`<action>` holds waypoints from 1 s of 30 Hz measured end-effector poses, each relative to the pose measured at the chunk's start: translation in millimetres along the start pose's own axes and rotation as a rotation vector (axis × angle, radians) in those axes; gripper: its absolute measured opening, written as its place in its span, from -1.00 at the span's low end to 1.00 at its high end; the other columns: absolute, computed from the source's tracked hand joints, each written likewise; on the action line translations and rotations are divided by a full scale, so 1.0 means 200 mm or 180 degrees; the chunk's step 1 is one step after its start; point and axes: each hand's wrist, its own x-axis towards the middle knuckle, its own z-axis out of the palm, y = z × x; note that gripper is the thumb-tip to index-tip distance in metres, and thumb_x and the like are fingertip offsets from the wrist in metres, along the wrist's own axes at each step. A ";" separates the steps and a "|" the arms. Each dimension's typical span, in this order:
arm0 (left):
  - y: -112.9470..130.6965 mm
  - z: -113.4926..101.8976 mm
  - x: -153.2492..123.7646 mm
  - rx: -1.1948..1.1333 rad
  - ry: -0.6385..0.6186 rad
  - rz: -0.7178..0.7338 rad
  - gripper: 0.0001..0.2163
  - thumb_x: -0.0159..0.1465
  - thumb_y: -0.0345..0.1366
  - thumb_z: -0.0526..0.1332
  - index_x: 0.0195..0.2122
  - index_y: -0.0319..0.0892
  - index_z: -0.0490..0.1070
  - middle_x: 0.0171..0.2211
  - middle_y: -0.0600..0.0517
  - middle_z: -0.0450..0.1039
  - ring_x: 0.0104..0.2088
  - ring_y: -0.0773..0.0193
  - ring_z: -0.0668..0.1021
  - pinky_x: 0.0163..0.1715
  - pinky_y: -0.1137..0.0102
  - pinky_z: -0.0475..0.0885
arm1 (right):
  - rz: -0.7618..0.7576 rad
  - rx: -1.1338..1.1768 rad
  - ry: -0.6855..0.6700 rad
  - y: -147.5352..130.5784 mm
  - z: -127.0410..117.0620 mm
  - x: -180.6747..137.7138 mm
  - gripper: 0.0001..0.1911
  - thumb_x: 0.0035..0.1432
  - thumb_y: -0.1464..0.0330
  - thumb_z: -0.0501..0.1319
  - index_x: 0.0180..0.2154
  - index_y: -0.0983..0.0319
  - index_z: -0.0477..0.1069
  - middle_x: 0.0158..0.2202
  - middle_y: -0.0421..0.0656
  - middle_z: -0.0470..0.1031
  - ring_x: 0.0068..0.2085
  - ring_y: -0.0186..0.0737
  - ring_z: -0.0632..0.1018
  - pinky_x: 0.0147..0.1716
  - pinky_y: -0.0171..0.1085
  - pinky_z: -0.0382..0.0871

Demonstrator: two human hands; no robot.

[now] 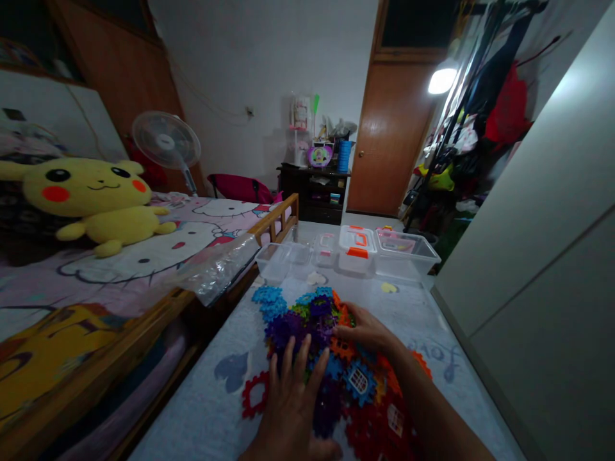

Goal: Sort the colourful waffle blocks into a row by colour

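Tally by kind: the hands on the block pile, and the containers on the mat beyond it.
Hands on the block pile: 2 (left hand, right hand)
Clear bins: 2 (bin by the bed, bin by the wardrobe)
Handled cases: 2 (pink-handled case, orange-handled case)
Total: 6

Our left hand (294, 410) lies over the near side of the tile pile (288, 323), hiding the pieces beneath; the frame cuts off its wrist below the pile. Our right hand (368, 333) covers the pile's right side, and we cannot tell whether it grips a tile. Far beyond the pile, the clutter on the cabinet (314, 192) is too small to name.
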 end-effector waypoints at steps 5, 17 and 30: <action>0.02 -0.03 0.04 -0.0110 0.0005 0.0160 0.09 -0.13 -0.12 0.45 0.40 0.06 -0.13 0.43 -0.16 -0.15 0.35 -0.35 0.04 0.20 -0.30 -0.01 | -0.0212 0.0504 -0.0126 -0.01 0.02 -0.04 -0.21 -0.05 0.10 0.39 0.19 0.22 0.29 0.17 -0.02 0.42 0.14 0.05 0.44 0.17 0.05 0.26; 0.07 -0.04 0.15 -0.0159 0.0236 0.0635 -0.02 -0.01 -0.39 0.34 0.40 0.06 -0.15 0.41 -0.14 -0.09 0.33 -0.23 0.11 0.20 -0.19 0.14 | -0.0660 0.1222 -0.0152 -0.07 -0.02 -0.12 -0.37 0.03 0.25 0.32 0.14 0.18 0.25 0.14 -0.06 0.40 0.16 -0.02 0.42 0.19 -0.03 0.25; -0.04 -0.14 0.23 -0.0570 0.0629 0.0395 -0.40 0.18 -0.28 0.29 0.25 -0.15 0.18 0.30 -0.18 0.14 0.27 -0.08 0.28 0.21 0.01 0.30 | -0.0633 0.0991 -0.0181 -0.14 -0.13 -0.12 -0.55 0.13 0.19 0.26 0.05 0.15 0.39 0.01 -0.12 0.49 -0.05 -0.14 0.53 -0.05 -0.14 0.46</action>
